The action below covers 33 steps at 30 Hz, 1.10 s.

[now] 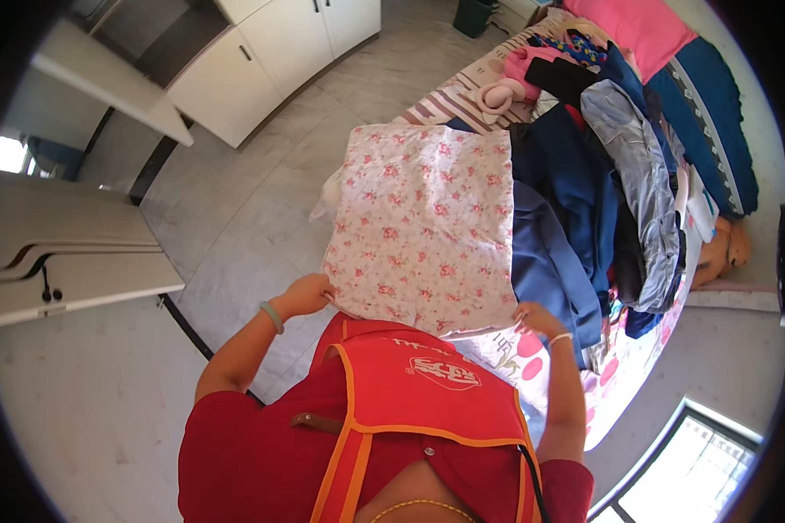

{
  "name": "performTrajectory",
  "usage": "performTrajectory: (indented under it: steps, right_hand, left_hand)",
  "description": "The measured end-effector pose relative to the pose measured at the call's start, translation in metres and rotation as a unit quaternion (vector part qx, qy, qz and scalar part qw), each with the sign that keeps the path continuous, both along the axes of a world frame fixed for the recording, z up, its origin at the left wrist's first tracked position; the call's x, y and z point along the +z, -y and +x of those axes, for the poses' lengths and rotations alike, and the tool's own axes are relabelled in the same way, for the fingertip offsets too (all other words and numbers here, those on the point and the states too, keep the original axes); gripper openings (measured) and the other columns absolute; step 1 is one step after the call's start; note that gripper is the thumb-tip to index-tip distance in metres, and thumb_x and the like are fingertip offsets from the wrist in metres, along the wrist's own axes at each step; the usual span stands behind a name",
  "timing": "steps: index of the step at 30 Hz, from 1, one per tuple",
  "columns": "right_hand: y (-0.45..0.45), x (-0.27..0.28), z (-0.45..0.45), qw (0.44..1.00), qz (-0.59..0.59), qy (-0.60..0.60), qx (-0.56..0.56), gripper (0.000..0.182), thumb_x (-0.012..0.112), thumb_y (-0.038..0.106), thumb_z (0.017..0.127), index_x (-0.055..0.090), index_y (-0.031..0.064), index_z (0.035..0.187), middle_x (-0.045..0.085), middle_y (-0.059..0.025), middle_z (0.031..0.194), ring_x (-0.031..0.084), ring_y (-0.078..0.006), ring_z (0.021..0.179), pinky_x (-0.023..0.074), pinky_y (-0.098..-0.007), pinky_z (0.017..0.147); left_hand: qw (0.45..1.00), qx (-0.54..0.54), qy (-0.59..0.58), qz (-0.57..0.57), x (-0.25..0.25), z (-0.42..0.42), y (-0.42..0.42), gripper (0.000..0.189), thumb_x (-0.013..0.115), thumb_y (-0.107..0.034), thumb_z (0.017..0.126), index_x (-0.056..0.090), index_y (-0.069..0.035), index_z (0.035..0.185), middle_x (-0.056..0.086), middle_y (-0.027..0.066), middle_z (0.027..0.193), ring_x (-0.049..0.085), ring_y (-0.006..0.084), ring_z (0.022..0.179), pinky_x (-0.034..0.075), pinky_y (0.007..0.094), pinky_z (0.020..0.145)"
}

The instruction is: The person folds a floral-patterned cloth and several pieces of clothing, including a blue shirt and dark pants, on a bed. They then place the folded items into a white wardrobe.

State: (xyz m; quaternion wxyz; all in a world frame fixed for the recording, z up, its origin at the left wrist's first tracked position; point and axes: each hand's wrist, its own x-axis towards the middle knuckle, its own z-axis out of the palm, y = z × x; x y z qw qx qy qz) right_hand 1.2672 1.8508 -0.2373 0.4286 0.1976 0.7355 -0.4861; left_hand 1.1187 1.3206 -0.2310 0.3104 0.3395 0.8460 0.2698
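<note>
A pale pink cloth with a red floral print (pixel 425 229) is spread out in front of me, partly over the bed's edge. My left hand (pixel 305 294) pinches its near left corner. At the near right corner, my right hand (pixel 538 320) has the cloth between thumb and fingers. Directly right of the cloth lie dark blue garments (pixel 556 261) on the bed, with a grey-blue jacket (pixel 634 170) on top of the pile. What lies under the cloth is hidden, though a bit of something white (pixel 329 198) sticks out past its left edge.
White cabinets (pixel 288 52) stand at the back left, and an open cupboard door (pixel 111 85) juts out over the tiled floor (pixel 235 196). Pink pillow (pixel 634 26), dark blue cushion (pixel 706 124) and orange plush toy (pixel 723 252) lie along the bed's far side. A dark green bin (pixel 474 17) stands beyond.
</note>
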Motion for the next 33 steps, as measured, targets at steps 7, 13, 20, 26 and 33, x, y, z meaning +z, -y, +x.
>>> performTrajectory:
  steps: [7,13,20,26,33]
  right_hand:
    - [-0.025,0.087,-0.245,0.983,0.074,-0.120,-0.117,0.014,0.042,-0.001,0.073,0.054,0.0023,0.078,0.054,-0.0059,0.061,0.054,-0.0133,0.047,0.0402,-0.0242,0.039]
    - [-0.065,-0.040,-0.368,0.875,0.224,-0.278,-0.328,0.018,0.049,0.006,0.077,0.055,0.0024,0.093,0.059,-0.0091,0.076,0.059,-0.0163,0.061,0.0476,-0.0265,0.052]
    - [-0.028,-0.172,-0.251,0.851,0.373,-0.314,-0.197,0.034,0.054,0.025,0.080,0.053,-0.0001,0.103,0.057,-0.0219,0.091,0.054,-0.0362,0.090,0.0422,-0.0413,0.080]
    - [-0.002,-0.165,-0.206,0.882,0.368,-0.075,-0.283,0.052,0.064,0.035,0.074,0.053,-0.0037,0.106,0.060,-0.0205,0.097,0.058,-0.0336,0.089,0.0443,-0.0375,0.080]
    - [0.000,-0.115,-0.232,0.934,0.127,-0.096,-0.319,0.046,0.070,0.018,0.070,0.052,-0.0015,0.108,0.062,-0.0128,0.096,0.059,-0.0154,0.083,0.0471,-0.0277,0.073]
  left_hand:
    - [0.968,0.146,0.169,0.111,0.014,-0.230,-0.021,0.009,0.054,-0.007,0.071,0.059,-0.001,0.075,0.058,0.0057,0.073,0.055,0.0159,0.070,0.043,0.0272,0.064]
    - [0.922,0.327,0.152,0.145,-0.093,-0.382,-0.062,0.035,0.058,-0.013,0.073,0.054,0.001,0.106,0.056,0.0107,0.098,0.051,0.0174,0.093,0.040,0.0282,0.079]
    - [0.953,0.293,-0.077,-0.015,-0.209,-0.290,-0.085,0.064,0.064,-0.016,0.071,0.036,0.000,0.126,0.033,0.0246,0.130,0.032,0.0384,0.120,0.027,0.0436,0.100]
    - [0.994,0.055,-0.087,0.036,-0.169,-0.208,-0.134,0.050,0.056,-0.003,0.071,0.045,0.001,0.119,0.036,0.0221,0.129,0.036,0.0352,0.119,0.031,0.0463,0.097]
    - [0.992,-0.111,0.020,-0.050,-0.184,-0.174,-0.208,0.065,0.054,-0.011,0.077,0.025,-0.013,0.136,0.022,0.0167,0.141,0.028,0.0318,0.128,0.031,0.0411,0.101]
